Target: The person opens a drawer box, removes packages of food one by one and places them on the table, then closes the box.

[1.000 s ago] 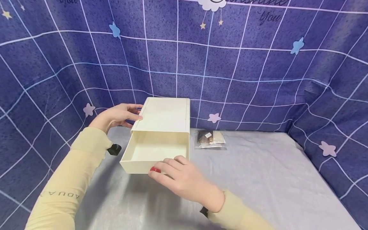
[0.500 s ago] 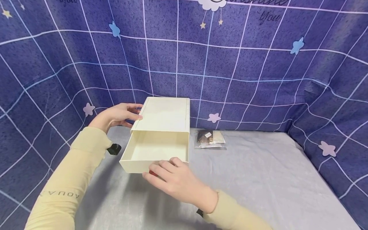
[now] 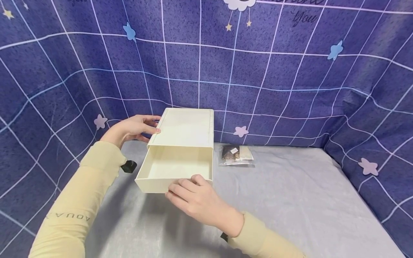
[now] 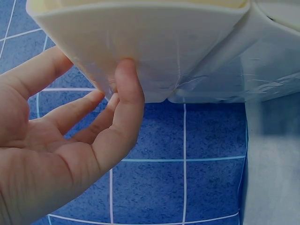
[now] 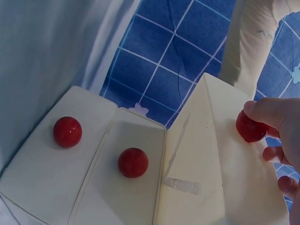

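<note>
At the far left of the grey-covered table, the left hand rests against the left side of the white cabinet; its thumb and fingertips touch the side near the far corner, the fingers relaxed rather than wrapped round anything. Moving right, the cabinet stands with its top drawer partly out, jutting toward the near side, and the inside of the drawer shows ahead of the cabinet's top panel. The right hand is at the right half of the drawer front, and the right wrist view shows it pinching the red knob between thumb and fingers. Below, the middle knob and the bottom knob sit on two closed drawer fronts, touched by neither hand. What has just changed is small — a second ago the head view showed part of the held knob beyond the fingers, and now the hand covers it there. The drawer front lies almost where it was, and the left hand has hardly shifted, so this looks like a settled grip with the cabinet steadied, not a longer pull. Farther right, just beyond the cabinet, a clear plastic packet lies on the table near the blue curtain — untouched.
</note>
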Motion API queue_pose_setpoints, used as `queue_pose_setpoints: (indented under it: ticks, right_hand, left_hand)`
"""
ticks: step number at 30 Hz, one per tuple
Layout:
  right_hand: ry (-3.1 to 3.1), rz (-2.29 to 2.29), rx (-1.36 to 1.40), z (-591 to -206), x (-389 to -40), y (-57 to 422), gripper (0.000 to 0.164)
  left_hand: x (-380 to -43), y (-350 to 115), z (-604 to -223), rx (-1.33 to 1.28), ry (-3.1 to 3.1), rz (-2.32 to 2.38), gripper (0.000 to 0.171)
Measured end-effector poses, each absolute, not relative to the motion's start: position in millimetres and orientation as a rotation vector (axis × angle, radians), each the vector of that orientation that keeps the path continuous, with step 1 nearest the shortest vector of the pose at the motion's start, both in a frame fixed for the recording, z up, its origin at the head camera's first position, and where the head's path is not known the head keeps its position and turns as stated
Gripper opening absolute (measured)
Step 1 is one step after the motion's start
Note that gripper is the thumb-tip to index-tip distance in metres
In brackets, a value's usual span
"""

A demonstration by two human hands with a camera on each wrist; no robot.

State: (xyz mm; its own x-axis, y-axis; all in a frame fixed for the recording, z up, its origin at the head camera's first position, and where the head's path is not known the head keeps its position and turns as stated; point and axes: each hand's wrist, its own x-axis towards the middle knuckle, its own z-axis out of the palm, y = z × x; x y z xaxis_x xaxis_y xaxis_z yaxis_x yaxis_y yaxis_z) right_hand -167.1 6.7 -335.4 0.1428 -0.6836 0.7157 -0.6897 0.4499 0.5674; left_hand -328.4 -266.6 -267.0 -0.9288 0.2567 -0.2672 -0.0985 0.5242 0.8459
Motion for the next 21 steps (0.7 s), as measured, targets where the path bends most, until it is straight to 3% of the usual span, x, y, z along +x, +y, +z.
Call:
queue_pose_setpoints:
  ticks: [21]
  right_hand:
    - [-1.579, 0.02, 1.236, -336.8, -172.7, 6.6, 0.018]
  left_hand:
    - [-327.2, -264.7, -264.6, 0.124, 2.391, 1.369, 0.079]
